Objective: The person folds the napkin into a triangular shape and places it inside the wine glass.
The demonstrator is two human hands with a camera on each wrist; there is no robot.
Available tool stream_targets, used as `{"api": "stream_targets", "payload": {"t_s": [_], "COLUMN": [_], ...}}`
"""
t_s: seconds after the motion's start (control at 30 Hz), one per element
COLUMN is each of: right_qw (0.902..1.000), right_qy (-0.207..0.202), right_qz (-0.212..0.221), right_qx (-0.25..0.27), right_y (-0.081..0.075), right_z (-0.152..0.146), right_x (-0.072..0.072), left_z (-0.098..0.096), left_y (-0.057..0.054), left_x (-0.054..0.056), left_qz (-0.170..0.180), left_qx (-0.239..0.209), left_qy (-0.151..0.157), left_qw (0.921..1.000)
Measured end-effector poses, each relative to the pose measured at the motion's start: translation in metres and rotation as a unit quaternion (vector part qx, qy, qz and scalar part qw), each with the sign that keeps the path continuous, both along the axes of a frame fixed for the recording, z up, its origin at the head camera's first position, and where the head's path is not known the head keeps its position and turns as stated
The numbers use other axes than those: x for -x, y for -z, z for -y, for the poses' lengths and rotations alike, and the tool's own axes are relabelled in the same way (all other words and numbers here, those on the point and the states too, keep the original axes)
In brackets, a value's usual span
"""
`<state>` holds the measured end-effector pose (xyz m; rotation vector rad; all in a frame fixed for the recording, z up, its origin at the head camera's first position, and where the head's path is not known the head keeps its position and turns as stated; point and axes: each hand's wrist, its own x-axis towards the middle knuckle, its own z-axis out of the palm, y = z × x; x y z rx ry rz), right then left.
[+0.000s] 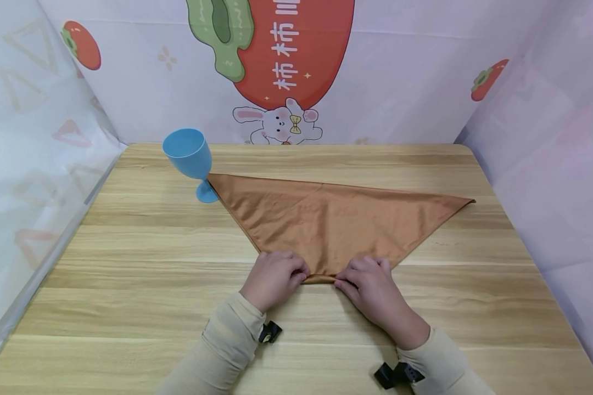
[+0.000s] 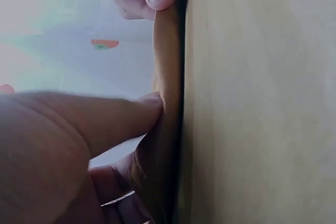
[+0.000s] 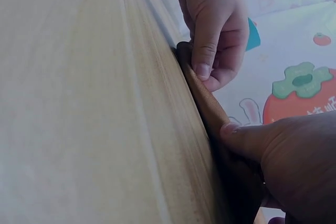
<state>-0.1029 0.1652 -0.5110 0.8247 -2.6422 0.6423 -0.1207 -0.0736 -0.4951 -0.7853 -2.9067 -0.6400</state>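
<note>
A brown cloth (image 1: 326, 219) lies on the table with its long straight edge at the back and a corner pointing out to each side. Its near edge is folded over into a narrow flat band (image 1: 320, 280). My left hand (image 1: 277, 277) pinches the left part of this folded edge, thumb in front and fingers behind. At the right part, my right hand (image 1: 373, 288) pinches the same edge in a like way. Both wrist views show the thumbs on the front of the fold, including the left thumb (image 2: 142, 111) and the right thumb (image 3: 244, 137).
A blue goblet (image 1: 190, 156) stands at the back left, its foot beside the cloth's left corner. The wooden table (image 1: 128, 285) ends at a printed backdrop (image 1: 400, 82) behind, with white curtains on both sides. A small black camera sits at each wrist.
</note>
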Motion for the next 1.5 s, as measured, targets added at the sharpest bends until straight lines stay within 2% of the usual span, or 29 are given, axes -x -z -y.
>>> {"api": "stream_targets", "payload": {"t_s": [0.2, 0.27, 0.47, 0.77, 0.93, 1.1, 1.33, 1.5], "right_qw": [0.9982, 0.9982, 0.9989, 0.9988, 0.9979, 0.9986, 0.9988, 0.999], "right_qy": [0.023, 0.018, -0.005, -0.034, -0.047, -0.04, -0.033, -0.031], "right_qz": [0.051, 0.046, -0.018, -0.029, -0.044, -0.034, -0.01, -0.008], "right_qx": [0.022, 0.034, 0.044, 0.021, 0.01, 0.003, 0.035, 0.032], "right_y": [-0.0006, 0.0004, 0.0035, 0.0039, 0.0038, 0.0025, -0.0001, -0.0003], "right_z": [0.0002, -0.0007, -0.0041, -0.006, -0.005, -0.0042, -0.0045, -0.0047], "right_x": [0.0002, 0.0009, 0.0037, 0.0047, 0.0051, 0.0047, 0.0039, 0.0039], "left_z": [0.0009, 0.0005, 0.0004, 0.0041, 0.0049, 0.0057, 0.0065, 0.0044], "left_y": [0.0004, 0.0002, -0.0003, -0.0012, -0.0026, -0.0033, -0.0041, -0.0045], "left_x": [0.0002, 0.0003, 0.0, 0.0007, 0.0006, 0.0003, 0.0003, -0.0002], "left_qz": [0.019, 0.019, -0.001, -0.01, -0.005, -0.003, 0.019, 0.033], "left_qx": [0.002, 0.003, 0.011, 0.03, 0.013, -0.007, 0.003, 0.016], "left_qy": [0.005, 0.006, 0.006, 0.015, 0.013, 0.006, 0.001, -0.009], "left_qw": [0.9998, 0.9998, 0.9999, 0.9994, 0.9998, 1.0, 0.9998, 0.9993]}}
